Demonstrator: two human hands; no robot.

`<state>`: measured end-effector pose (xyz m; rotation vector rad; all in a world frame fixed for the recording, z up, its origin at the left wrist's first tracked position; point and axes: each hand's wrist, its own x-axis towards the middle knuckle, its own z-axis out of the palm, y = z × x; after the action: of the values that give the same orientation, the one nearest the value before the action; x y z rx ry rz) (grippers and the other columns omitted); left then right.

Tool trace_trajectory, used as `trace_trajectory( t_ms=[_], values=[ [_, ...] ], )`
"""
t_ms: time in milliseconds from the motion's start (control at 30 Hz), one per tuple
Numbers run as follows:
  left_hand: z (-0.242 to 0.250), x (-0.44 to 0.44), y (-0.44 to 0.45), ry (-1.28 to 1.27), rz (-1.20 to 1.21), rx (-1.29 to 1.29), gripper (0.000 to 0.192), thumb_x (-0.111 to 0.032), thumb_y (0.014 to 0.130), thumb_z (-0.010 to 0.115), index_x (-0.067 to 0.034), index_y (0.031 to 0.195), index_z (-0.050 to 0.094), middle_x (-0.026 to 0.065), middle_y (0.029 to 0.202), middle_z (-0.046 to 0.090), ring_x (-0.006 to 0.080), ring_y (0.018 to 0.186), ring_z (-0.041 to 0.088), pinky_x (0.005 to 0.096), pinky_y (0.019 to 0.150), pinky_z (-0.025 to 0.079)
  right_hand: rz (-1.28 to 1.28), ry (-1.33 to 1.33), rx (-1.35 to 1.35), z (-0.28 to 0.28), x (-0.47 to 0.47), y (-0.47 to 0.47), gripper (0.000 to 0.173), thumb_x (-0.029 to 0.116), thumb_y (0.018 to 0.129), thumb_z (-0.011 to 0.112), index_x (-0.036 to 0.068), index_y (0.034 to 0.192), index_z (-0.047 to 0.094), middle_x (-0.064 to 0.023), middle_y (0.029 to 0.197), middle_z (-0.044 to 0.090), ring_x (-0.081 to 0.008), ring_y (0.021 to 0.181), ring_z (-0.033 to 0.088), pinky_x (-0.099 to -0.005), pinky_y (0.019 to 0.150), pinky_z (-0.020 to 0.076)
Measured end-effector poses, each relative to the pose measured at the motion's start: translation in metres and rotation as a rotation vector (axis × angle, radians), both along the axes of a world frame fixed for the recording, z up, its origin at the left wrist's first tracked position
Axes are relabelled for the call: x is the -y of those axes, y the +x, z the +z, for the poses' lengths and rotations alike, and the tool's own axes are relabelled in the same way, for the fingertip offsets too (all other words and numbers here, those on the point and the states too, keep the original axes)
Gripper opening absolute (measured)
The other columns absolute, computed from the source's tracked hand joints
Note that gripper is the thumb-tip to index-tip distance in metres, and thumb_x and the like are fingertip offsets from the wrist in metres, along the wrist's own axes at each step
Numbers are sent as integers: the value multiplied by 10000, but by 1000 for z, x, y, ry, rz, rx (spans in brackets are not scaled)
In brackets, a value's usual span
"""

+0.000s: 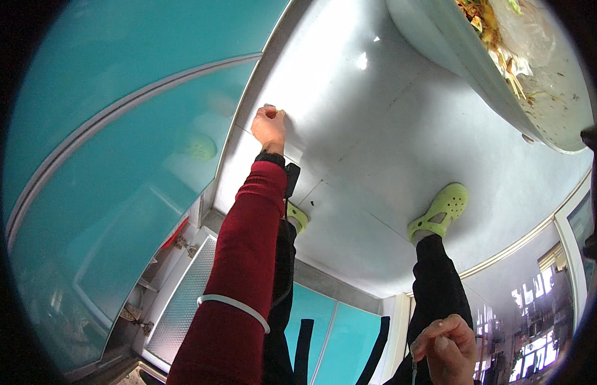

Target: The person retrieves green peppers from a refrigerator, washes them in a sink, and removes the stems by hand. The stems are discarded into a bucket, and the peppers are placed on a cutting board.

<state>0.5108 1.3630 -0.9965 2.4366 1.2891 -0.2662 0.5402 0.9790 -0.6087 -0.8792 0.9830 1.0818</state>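
My left hand (269,126) reaches down and forward at the foot of the turquoise cabinet, near the pale floor. Its fingers are curled, with the thumb and fingertips close together; a small dark thing shows just beyond them, and whether it is held is unclear. The arm wears a red sleeve (240,240) with a white band (233,306) around it, and a black strap at the wrist. At the lower right, my right hand (445,344) is raised near my leg, its fingers bent. A thin pale strand (414,373) hangs below its fingertips; what it is cannot be told.
Turquoise glossy cabinet doors (134,159) rise along the left. A large whitish bin (476,82) with food scraps, plastic and thin sticks stands at the upper right. My feet, in green clogs (440,211), are apart on the floor (356,192). An open cabinet section (156,279) lies lower left.
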Motion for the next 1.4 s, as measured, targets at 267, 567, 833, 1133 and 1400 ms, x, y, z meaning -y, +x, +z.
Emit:
trace_trajectory(
  t_ms=[267, 567, 833, 1133, 1400],
  values=[
    [1, 9, 2, 76, -91, 16, 202, -138, 743, 770, -51, 897, 673, 83, 805, 703, 228, 768, 682, 340, 738, 529, 28, 37, 12, -5, -5, -4, 166, 179, 980, 538, 24, 1034, 567, -82, 867, 593, -146, 758, 542, -253, 694, 422],
    [-1, 1, 13, 153, -177, -136, 104, -134, 776, 678, -58, 847, 679, 115, 823, 705, 300, 786, 682, 382, 748, 532, -26, 46, -1, -4, 6, -8, 167, 178, 983, 535, 28, 1045, 576, -80, 904, 609, -130, 772, 546, -246, 714, 427],
    [-6, 68, -4, -26, -527, 182, 72, -87, 830, 568, -68, 839, 637, 147, 834, 660, 335, 780, 640, 417, 696, 525, -75, 93, -30, -5, 10, -6, 174, 188, 982, 543, 32, 1048, 583, -67, 899, 606, -128, 791, 553, -246, 724, 432],
    [182, 135, 22, -680, -220, 410, 47, 8, 861, 647, -18, 901, 650, 51, 817, 665, 81, 720, 584, 245, 653, 496, -32, -11, -161, -17, 6, -49, 179, 155, 969, 520, 18, 1059, 593, -90, 892, 654, -139, 792, 615, -271, 748, 509],
    [352, 237, 201, -213, -1019, 765, 227, 1, 796, 641, 40, 1020, 656, 222, 961, 657, 361, 942, 653, 382, 839, 523, -113, -30, -14, -37, 8, -80, 192, 156, 975, 523, 41, 1099, 613, -60, 922, 661, -114, 810, 603, -254, 778, 499]
  ],
)
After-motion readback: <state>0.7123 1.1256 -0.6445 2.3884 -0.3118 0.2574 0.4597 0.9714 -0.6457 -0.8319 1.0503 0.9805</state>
